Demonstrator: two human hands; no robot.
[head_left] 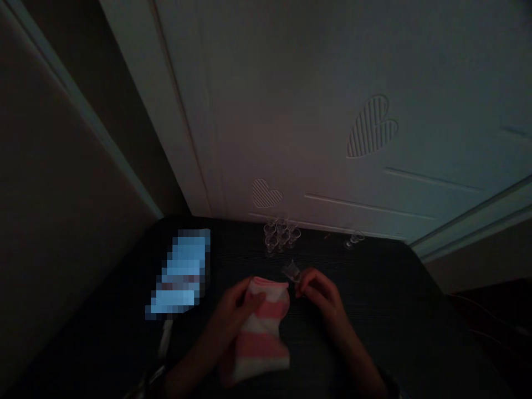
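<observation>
Pink and white striped cloth (264, 332) hangs from my left hand (239, 307), its thumb lying over the front near the folded top edge. To the right, my right hand (318, 288) pinches a small clear glass (292, 270), which is tilted with its rim toward the upper left. The glass is just above and right of the cloth's top corner, and a small gap shows between the two hands. The scene is dim, so fine detail at the fingertips is hard to make out.
Several small clear glasses (281, 235) stand grouped at the back of the dark table (233, 249). Another glass (354, 240) is farther right, near the white panel (291, 138) with heart patterns. At the left lies a bright, pixelated screen (183, 271) with a pale strap or cable below.
</observation>
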